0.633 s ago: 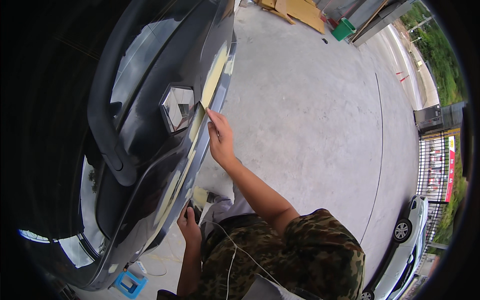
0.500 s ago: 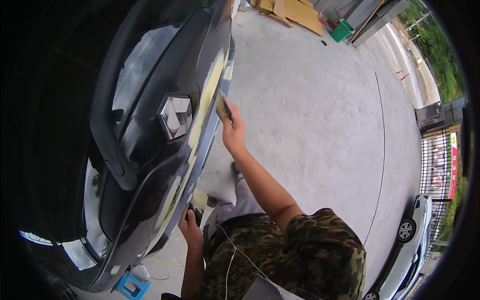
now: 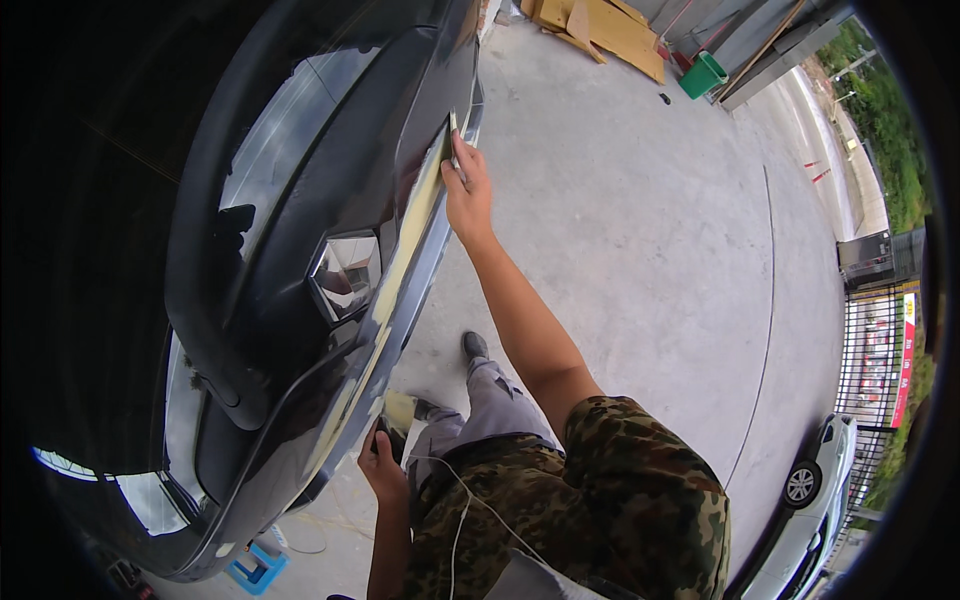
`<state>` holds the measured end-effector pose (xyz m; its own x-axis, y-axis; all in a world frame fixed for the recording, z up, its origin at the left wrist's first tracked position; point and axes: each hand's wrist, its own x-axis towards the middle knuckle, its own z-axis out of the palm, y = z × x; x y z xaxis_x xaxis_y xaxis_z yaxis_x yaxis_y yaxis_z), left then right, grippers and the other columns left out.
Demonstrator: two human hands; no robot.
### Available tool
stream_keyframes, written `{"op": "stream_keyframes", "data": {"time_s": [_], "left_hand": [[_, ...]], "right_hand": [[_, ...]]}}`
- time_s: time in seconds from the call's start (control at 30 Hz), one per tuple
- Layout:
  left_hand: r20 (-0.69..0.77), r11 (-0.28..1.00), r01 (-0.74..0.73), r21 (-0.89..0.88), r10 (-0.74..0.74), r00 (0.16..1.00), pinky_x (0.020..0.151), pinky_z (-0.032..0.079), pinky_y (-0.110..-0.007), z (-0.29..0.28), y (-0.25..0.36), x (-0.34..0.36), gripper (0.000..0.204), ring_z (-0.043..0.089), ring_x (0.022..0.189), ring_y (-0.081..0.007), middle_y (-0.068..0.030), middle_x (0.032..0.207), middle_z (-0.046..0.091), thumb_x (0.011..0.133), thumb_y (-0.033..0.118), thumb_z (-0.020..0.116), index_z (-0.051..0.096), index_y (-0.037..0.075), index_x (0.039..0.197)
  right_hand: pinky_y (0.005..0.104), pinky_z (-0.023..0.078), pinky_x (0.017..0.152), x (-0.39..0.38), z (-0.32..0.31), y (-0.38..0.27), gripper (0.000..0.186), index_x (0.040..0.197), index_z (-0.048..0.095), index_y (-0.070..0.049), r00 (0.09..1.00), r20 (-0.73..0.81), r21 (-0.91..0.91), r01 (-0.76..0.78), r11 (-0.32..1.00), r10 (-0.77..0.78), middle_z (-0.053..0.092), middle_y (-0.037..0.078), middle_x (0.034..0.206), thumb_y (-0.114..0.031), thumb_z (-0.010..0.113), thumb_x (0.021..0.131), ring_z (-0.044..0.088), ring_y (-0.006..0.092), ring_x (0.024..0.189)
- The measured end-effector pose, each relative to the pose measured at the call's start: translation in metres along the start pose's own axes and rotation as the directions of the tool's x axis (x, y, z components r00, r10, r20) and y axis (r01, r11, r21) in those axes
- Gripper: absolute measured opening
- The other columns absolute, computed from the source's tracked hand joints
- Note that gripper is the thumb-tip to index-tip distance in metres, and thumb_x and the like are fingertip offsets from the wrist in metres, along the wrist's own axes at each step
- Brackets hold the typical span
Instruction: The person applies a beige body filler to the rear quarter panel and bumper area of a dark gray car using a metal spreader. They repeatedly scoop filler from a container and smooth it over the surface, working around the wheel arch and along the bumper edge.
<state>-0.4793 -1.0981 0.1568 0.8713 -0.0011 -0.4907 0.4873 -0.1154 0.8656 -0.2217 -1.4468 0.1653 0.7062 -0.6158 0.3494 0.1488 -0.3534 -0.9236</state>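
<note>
My right hand (image 3: 468, 200) reaches forward with its fingers closed on a thin filler spreader (image 3: 454, 124). The spreader's tip meets the dark vehicle's edge at the upper end of a long cream filler strip (image 3: 408, 238). This strip runs down the rear panel (image 3: 418, 280) toward me, with uneven patches lower down. Close to my body, my left hand (image 3: 383, 470) grips a dark flat putty board (image 3: 396, 438), partly hidden by the fingers. Cream filler (image 3: 399, 408) sits on its far end, beside the panel's lower edge.
The vehicle's wiper arm (image 3: 190, 260) and dark window lie left. A blue stool (image 3: 262, 568) stands at lower left. Cardboard (image 3: 600, 35) and a green bucket (image 3: 703, 75) are at the back. A white car (image 3: 800, 510) is parked right. A white cord (image 3: 465, 490) crosses my shirt.
My right hand has moved forward along the panel, bringing the spreader from beside the edge onto it. My left hand keeps its hold on the putty board. The view has shifted slightly.
</note>
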Motion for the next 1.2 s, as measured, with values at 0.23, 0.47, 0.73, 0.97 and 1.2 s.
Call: {"op": "stream_keyframes", "data": {"time_s": [0.23, 0.47, 0.73, 0.97, 1.2], "left_hand": [[0.032, 0.999, -0.032, -0.028, 0.033, 0.999, 0.103, 0.042, -0.033, 0.015, 0.008, 0.019, 0.04, 0.06, 0.114, -0.0225, -0.0161, 0.125, 0.067, 0.105, 0.022, 0.054, 0.061, -0.01, 0.128], [0.044, 0.992, -0.11, 0.056, 0.107, 0.993, 0.107, 0.038, -0.033, 0.011, 0.019, 0.013, 0.043, 0.057, 0.121, -0.0246, -0.0172, 0.133, 0.062, 0.107, 0.022, 0.051, 0.056, -0.01, 0.135], [0.026, 0.995, 0.061, -0.078, -0.06, 0.998, 0.102, 0.043, -0.033, -0.012, -0.018, 0.009, 0.04, 0.061, 0.114, -0.023, -0.016, 0.126, 0.067, 0.105, 0.023, 0.055, 0.062, -0.009, 0.129], [0.042, 1.0, 0.017, 0.02, -0.018, 0.999, 0.102, 0.043, -0.033, -0.042, -0.029, 0.016, 0.041, 0.061, 0.114, -0.0237, -0.0166, 0.126, 0.067, 0.105, 0.024, 0.055, 0.061, -0.009, 0.128], [0.099, 0.999, 0.02, -0.03, -0.017, 0.995, 0.104, 0.043, -0.034, -0.058, -0.034, 0.016, 0.043, 0.061, 0.116, -0.0239, -0.0169, 0.127, 0.066, 0.104, 0.025, 0.055, 0.061, -0.01, 0.129]], "right_hand": [[0.0261, 0.043, 0.1, -0.02, -0.019, 0.018, 0.043, 0.147, 0.052, -0.007, 0.997, 0.055, 0.02, -0.049, 0.999, 0.048, 0.06, 0.006, 0.129, -0.004, 0.048, 0.104, 0.055, 0.0146, 0.115], [0.027, 0.044, 0.101, 0.046, -0.031, 0.03, 0.04, 0.142, 0.056, -0.003, 0.997, 0.066, 0.034, -0.053, 0.998, 0.051, 0.064, 0.008, 0.125, -0.001, 0.046, 0.102, 0.057, 0.0148, 0.116], [0.0281, 0.043, 0.102, 0.026, -0.018, 0.019, 0.04, 0.137, 0.057, 0.0, 0.995, 0.098, 0.04, -0.025, 0.999, 0.021, 0.063, 0.007, 0.125, 0.004, 0.049, 0.099, 0.058, 0.0149, 0.116], [0.0305, 0.046, 0.098, -0.009, -0.001, -0.003, 0.043, 0.135, 0.06, -0.005, 0.998, 0.037, -0.02, 0.054, 0.998, -0.053, 0.064, 0.011, 0.123, 0.008, 0.051, 0.095, 0.06, 0.0194, 0.108], [0.0307, 0.046, 0.101, -0.058, 0.011, -0.031, 0.04, 0.138, 0.059, -0.003, 0.999, 0.016, -0.033, 0.032, 0.999, -0.031, 0.062, 0.009, 0.129, 0.003, 0.052, 0.099, 0.058, 0.0188, 0.118]]}}
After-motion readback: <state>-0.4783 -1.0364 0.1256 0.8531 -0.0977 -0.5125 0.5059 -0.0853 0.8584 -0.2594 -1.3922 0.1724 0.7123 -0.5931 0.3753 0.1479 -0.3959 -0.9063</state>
